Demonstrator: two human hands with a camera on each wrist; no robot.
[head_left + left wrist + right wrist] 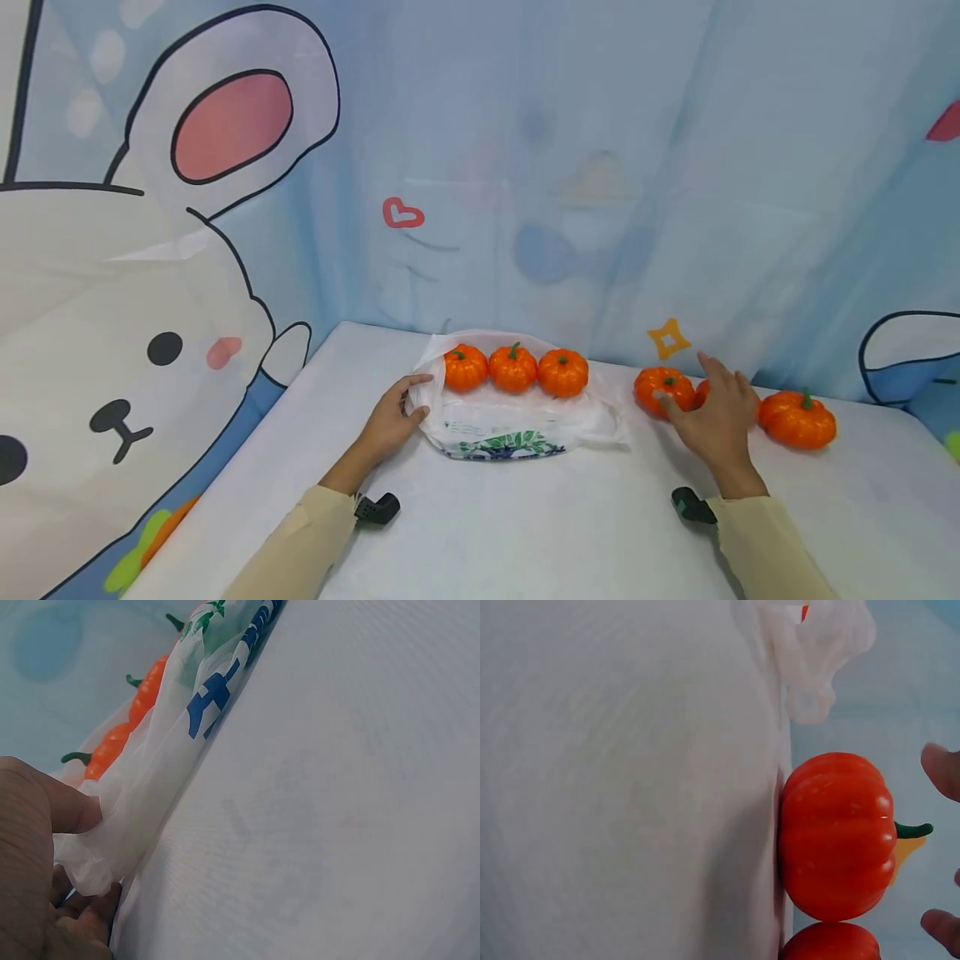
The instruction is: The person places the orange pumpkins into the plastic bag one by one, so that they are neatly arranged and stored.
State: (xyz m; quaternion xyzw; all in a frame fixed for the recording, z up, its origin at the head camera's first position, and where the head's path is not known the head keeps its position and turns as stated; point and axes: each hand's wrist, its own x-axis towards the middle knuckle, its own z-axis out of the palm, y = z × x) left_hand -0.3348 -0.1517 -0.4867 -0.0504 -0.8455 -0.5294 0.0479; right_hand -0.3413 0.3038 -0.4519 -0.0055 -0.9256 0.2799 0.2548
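Observation:
A white plastic bag (517, 421) with green and blue print lies on the table, three small orange pumpkins (513, 368) lined up in its mouth. My left hand (392, 418) pinches the bag's left edge, thumb above and fingers beneath in the left wrist view. To the right of the bag stand more pumpkins: one (663, 392) nearest the bag, one partly hidden behind my right hand (717, 421), and one (797, 420) farther right. Over the nearest pumpkin (838, 836), the right hand hovers with fingers spread, its fingertips apart from the fruit's stem.
A white cloth covers the table (525, 533). Behind it hangs a light blue curtain (480, 125) with cartoon prints, right at the table's back edge. Black wrist devices (377, 508) sit at both sleeves.

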